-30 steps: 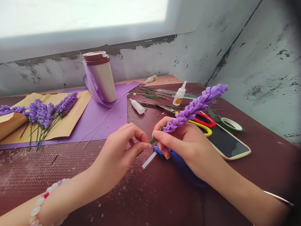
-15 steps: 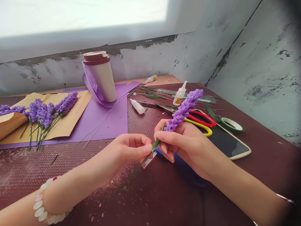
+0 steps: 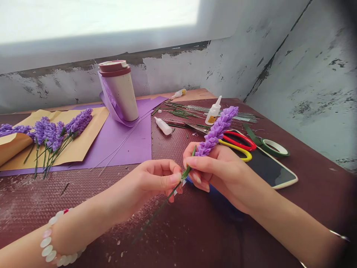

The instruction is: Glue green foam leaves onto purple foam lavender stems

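My right hand (image 3: 214,171) holds a purple felt lavender spike (image 3: 216,131) at its base, with the tip pointing up and away. My left hand (image 3: 154,182) pinches the spike's green wire stem (image 3: 156,212) just below the flower, and the stem slants down-left past my fingers over the table. A blue glue gun (image 3: 214,195) lies under my right hand, mostly hidden. Only a sliver of its clear glue stick (image 3: 178,188) shows between my hands.
Finished felt lavender stems (image 3: 52,136) lie on kraft paper (image 3: 86,128) over a purple sheet (image 3: 122,145). Behind my hands are a tumbler (image 3: 118,91), glue bottles (image 3: 213,112), red-and-yellow-handled scissors (image 3: 238,141), green tape (image 3: 275,147), and a phone (image 3: 270,169).
The felt spike has swung from leaning right to a more upright angle. The long green stem now shows below my left hand, and my hands cover more of the glue stick.
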Demonstrator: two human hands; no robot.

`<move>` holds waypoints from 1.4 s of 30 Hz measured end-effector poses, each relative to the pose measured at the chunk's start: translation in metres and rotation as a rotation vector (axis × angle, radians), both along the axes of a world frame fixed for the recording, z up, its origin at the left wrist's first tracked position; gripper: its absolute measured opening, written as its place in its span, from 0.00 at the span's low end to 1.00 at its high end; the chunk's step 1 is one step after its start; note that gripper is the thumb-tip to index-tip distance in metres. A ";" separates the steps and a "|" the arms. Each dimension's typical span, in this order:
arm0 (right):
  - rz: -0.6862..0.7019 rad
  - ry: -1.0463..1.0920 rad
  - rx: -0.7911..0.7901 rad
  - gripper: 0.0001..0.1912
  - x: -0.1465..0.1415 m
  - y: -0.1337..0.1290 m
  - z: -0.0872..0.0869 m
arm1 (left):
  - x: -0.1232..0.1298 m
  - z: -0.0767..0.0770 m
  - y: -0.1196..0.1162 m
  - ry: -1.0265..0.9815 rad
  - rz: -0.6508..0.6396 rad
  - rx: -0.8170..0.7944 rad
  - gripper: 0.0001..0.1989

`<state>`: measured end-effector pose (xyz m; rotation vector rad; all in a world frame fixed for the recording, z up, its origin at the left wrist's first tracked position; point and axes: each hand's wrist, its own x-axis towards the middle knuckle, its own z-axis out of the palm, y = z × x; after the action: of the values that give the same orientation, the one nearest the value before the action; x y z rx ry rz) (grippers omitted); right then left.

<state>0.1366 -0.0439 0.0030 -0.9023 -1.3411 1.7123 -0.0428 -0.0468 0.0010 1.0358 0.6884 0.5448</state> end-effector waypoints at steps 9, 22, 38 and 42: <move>0.001 -0.032 -0.003 0.09 0.000 -0.001 0.002 | 0.001 0.004 -0.004 0.115 0.059 0.063 0.06; -0.049 -0.085 0.078 0.08 0.001 -0.004 -0.004 | 0.008 0.007 -0.006 0.144 0.277 0.229 0.06; -0.124 -0.101 0.147 0.06 0.000 0.000 -0.005 | 0.005 0.003 -0.003 0.189 0.387 0.116 0.09; -0.120 -0.089 0.139 0.06 0.001 0.002 -0.005 | 0.005 0.005 -0.003 0.203 0.384 0.100 0.08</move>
<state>0.1373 -0.0423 -0.0019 -0.9690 -1.4159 1.4845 -0.0376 -0.0496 0.0057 1.0667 1.0598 0.8191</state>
